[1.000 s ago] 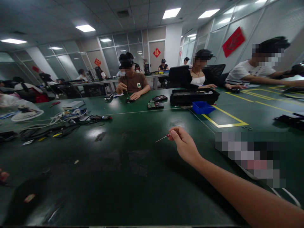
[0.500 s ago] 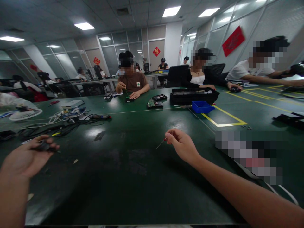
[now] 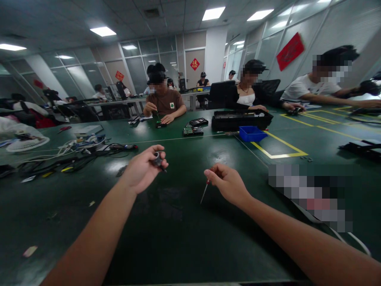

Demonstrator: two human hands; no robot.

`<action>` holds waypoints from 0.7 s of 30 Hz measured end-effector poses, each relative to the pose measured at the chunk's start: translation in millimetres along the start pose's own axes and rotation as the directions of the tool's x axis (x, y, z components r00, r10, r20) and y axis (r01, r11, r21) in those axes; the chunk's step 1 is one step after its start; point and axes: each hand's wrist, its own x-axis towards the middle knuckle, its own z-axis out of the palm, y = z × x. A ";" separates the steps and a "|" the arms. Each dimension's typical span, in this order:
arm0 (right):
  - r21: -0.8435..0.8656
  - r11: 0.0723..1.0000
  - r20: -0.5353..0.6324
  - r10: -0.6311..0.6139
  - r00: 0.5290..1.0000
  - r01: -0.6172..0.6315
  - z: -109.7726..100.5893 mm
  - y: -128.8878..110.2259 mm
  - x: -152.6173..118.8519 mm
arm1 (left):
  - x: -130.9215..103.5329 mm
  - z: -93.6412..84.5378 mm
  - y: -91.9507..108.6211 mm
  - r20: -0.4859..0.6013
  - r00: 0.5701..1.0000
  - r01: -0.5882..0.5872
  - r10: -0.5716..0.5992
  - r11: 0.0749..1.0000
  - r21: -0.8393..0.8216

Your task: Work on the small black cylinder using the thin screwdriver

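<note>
— From here, what's in that left hand [image 3: 144, 171]?

— A small dark tool [image 3: 157, 159], with the fingers curled narrowly around it. I can't tell what sort it is, but its thin dark end pokes out past the fingers, down and to the right

— And the right hand [image 3: 228, 182]?

— That one has a thin screwdriver [image 3: 204, 191], pinched close between thumb and fingers near its red handle. The shaft slants down and a little left over the green table [image 3: 143, 246]. Whether the tip touches the top, I can't tell from here

— So the two hands are apart?

— Yes, with bare green tabletop between them, and each tool is in its own hand

— What's lying beyond them?

— Cables [image 3: 74, 159] in a tangle on the left, and a green circuit board [image 3: 193, 131] further up near the middle. To the right of that there's a long black box [image 3: 242, 122], with a blue tray [image 3: 253, 135] just in front of it, by the yellow tape [image 3: 285, 155]

— Anyone across the way?

— A person in a brown shirt [image 3: 166, 104], holding a thin tool upright over a small dark piece [image 3: 161, 124] on the table, the other hand resting beside it
</note>
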 end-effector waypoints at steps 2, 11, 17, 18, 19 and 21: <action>-0.024 1.000 0.002 -0.007 1.000 0.007 -0.6 -2.4 -0.8 | 2.9 16.8 -25.3 0.045 0.999 -0.016 0.010 0.992 0.122; -0.005 0.999 -0.035 -0.038 0.999 0.038 -1.6 -0.4 -1.1 | 3.7 12.3 -85.5 0.257 0.964 -0.247 0.076 0.620 0.745; 0.167 0.982 -0.118 -0.070 0.991 0.089 -2.9 0.5 0.1 | 8.4 -1.0 -94.5 0.212 0.957 -0.284 0.196 0.516 0.808; 0.176 0.980 -0.125 -0.075 0.989 0.097 -2.8 0.2 0.1 | 9.3 -1.9 -95.6 0.216 0.952 -0.298 0.216 0.505 0.810; 0.180 0.978 -0.131 -0.079 0.988 0.103 -2.7 0.2 0.0 | 9.9 -2.5 -96.6 0.226 0.946 -0.314 0.232 0.494 0.810; 0.186 0.977 -0.130 -0.083 0.988 0.106 -2.2 0.8 -0.2 | 10.0 -3.3 -98.4 0.254 0.936 -0.344 0.244 0.476 0.810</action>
